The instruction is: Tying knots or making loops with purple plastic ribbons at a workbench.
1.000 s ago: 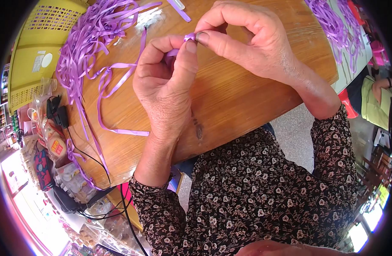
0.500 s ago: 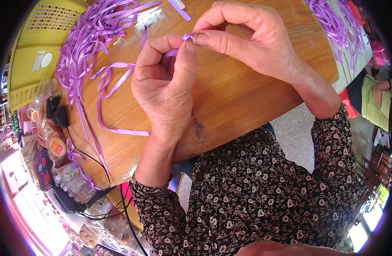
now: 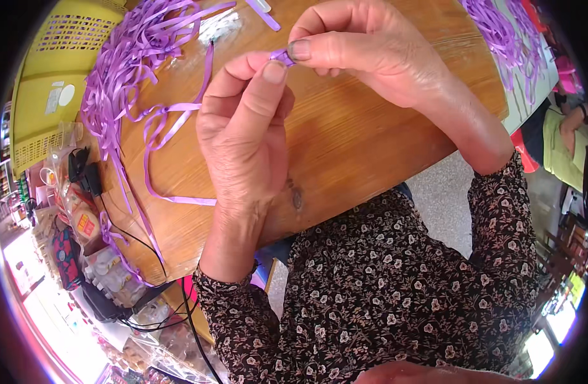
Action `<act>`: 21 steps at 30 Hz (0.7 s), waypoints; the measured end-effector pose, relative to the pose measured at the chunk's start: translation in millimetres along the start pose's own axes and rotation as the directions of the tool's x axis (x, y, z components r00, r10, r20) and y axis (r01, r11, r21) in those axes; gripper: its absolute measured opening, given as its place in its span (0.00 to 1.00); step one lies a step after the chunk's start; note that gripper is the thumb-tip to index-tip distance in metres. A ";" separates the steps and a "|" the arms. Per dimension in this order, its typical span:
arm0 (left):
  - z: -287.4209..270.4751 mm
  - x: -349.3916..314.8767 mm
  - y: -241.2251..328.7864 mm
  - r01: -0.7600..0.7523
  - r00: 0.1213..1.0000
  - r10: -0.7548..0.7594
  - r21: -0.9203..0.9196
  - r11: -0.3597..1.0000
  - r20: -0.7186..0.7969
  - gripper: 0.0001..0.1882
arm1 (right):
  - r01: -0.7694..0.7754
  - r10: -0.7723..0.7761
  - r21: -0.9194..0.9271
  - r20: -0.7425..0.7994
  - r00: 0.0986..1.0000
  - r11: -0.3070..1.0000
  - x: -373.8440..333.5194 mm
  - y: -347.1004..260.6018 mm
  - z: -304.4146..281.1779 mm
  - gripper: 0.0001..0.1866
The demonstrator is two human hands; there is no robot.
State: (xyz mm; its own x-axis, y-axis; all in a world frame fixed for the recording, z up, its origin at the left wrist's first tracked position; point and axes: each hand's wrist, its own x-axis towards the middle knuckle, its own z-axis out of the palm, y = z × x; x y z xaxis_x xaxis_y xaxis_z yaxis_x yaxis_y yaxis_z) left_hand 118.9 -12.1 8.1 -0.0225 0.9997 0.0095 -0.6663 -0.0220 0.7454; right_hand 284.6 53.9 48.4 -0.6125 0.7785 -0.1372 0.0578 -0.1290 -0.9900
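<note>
Between my two hands, over the wooden table [image 3: 364, 153], is a small folded bit of purple ribbon [image 3: 282, 57]. My left hand [image 3: 246, 121] is closed, its thumb and index finger pinching the ribbon from the left. From the right, my right hand [image 3: 364, 51] pinches the same piece between thumb and fingertips. Whether it is a knot or a fold I cannot tell. A longer loose purple ribbon [image 3: 154, 163] curls on the table beside my left wrist. Behind it lies a big tangled heap of purple ribbons [image 3: 124, 80].
A yellow basket [image 3: 44, 96] stands at the far left. Black cables [image 3: 131, 237] and plastic bags lie along the left edge. More purple ribbons [image 3: 499, 38] hang over a white surface at the far right, near a person in a green garment [image 3: 563, 153].
My left thumb has straightened upward and the left fingers have curled in more. My right hand has shifted slightly, its thumb flatter on the ribbon. Both hands keep their pinch.
</note>
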 end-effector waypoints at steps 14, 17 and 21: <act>6.9 0.3 4.3 0.007 0.999 -0.011 0.119 0.993 0.034 0.05 | 0.491 -0.490 -0.201 0.059 0.870 0.847 5.6 14.2 -6.3 0.06; 7.0 -0.8 5.7 0.002 1.000 -0.007 0.168 0.986 0.030 0.06 | 0.560 -0.566 -0.333 0.088 0.819 0.759 -3.6 3.5 -2.3 0.06; 5.1 1.0 9.0 -0.002 0.997 -0.015 0.206 0.979 0.081 0.06 | 0.040 -0.039 0.028 -0.051 0.998 0.999 -7.8 -3.1 3.5 0.05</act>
State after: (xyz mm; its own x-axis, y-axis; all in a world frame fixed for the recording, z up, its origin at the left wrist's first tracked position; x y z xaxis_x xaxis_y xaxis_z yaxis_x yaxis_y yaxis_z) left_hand 116.6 -11.3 18.2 0.0478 0.9975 0.0517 -0.4985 -0.0210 0.8666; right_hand 286.5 46.1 52.6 -0.5729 0.8135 -0.1001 0.0110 -0.1144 -0.9934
